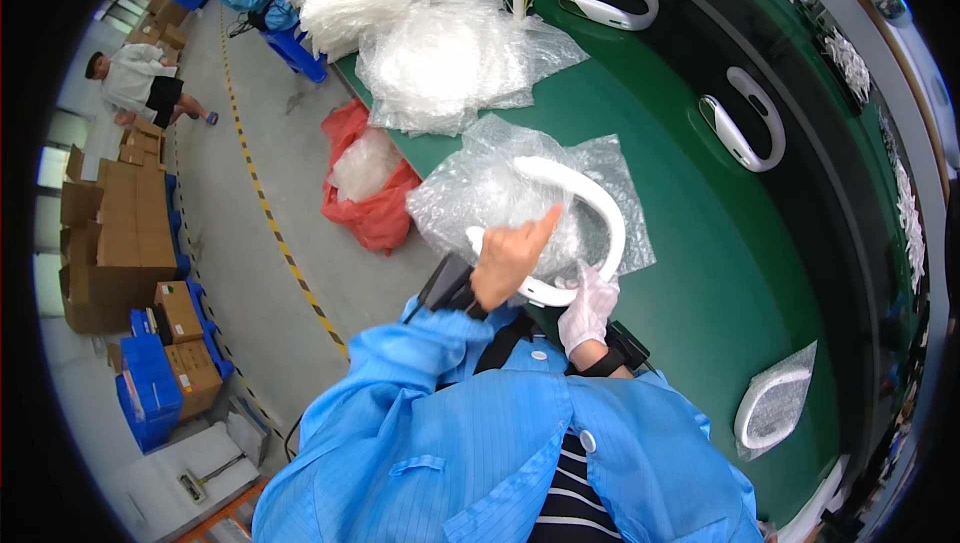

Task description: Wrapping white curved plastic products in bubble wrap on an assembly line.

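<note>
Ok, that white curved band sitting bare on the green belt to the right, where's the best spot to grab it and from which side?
Probably at the middle of the arc of the white curved band. It lies flat on the green belt, apart from the others, with its two ends curling toward the left. Come from above and pinch across the band's narrow width there; the ends look thicker and rounded, and likely more slippery.

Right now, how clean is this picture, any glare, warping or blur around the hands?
Head view: strong fisheye warp, so the green table edge and yellow floor line curve, with black corners. Lighting is even, shadows soft. Glare whitens the bubble-wrap bag and white curved piece. The left hand and gloved right hand look reasonably sharp.
</note>
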A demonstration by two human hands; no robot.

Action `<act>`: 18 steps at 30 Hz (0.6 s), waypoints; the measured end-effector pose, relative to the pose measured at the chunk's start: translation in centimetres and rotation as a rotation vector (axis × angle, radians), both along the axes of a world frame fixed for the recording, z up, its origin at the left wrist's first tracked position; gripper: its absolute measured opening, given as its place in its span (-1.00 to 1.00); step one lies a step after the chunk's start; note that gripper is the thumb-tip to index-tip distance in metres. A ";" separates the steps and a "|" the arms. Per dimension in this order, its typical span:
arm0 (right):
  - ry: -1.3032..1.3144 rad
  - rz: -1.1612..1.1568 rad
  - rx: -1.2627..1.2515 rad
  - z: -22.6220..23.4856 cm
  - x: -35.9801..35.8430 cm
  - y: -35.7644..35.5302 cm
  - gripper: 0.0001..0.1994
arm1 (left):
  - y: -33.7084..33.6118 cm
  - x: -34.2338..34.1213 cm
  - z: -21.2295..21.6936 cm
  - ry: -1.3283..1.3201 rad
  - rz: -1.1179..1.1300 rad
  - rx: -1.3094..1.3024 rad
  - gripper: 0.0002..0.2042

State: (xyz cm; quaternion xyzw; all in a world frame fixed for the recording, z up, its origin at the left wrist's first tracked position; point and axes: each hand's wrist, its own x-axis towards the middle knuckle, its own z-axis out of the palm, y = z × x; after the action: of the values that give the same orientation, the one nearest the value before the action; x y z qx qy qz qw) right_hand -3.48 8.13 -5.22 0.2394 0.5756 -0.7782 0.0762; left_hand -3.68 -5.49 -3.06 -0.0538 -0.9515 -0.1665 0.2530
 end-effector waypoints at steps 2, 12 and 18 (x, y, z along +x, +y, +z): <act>0.065 0.075 0.024 0.2 0.1 -0.5 -0.84 | -0.3 -2.5 0.1 -0.003 0.064 0.048 -0.63; -0.042 -0.255 -0.325 0.9 -4.1 2.5 -0.82 | 0.6 0.3 2.7 -0.072 -0.237 -0.113 -0.51; 0.341 -0.012 -0.061 -3.3 -0.3 3.2 -0.72 | 11.3 -4.1 4.2 0.047 -0.497 0.098 -0.52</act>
State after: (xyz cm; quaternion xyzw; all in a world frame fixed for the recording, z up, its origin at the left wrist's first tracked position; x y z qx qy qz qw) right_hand -3.75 11.34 -8.52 0.1050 0.5548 -0.8251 -0.0198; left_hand -7.77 5.76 1.14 -0.2778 -0.8936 -0.2682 0.2289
